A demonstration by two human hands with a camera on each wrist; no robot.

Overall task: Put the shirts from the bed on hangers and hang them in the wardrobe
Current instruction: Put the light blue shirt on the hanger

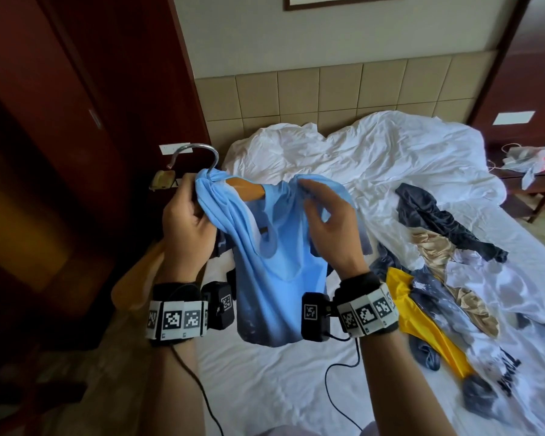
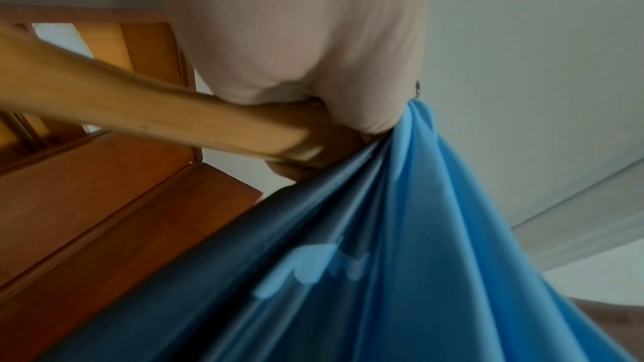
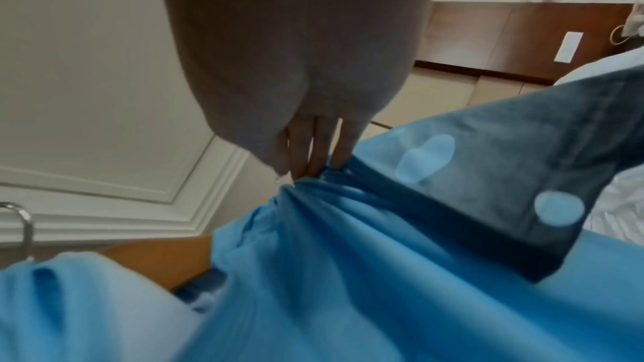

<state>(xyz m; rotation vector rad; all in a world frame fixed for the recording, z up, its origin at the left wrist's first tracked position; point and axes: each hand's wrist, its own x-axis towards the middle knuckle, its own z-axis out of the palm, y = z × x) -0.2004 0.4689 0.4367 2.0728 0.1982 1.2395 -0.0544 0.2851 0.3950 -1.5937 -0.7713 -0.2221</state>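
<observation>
Hotel bedroom: bed (image 1: 375, 171), padded headboard (image 1: 328, 92).

Both forearms raised; left hand (image 1: 186, 221) curled tight, right hand (image 1: 324, 221) apparently pinching with fingertips.

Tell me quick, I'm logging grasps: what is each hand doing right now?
Left hand: grips the wooden hanger with metal hook and bunched light blue shirt.
Right hand: pinches the shirt's fabric.

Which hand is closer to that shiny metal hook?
Left. The left hand grips the wooden hanger just below the metal hook; the right hand pinches the blue shirt farther right.
</observation>
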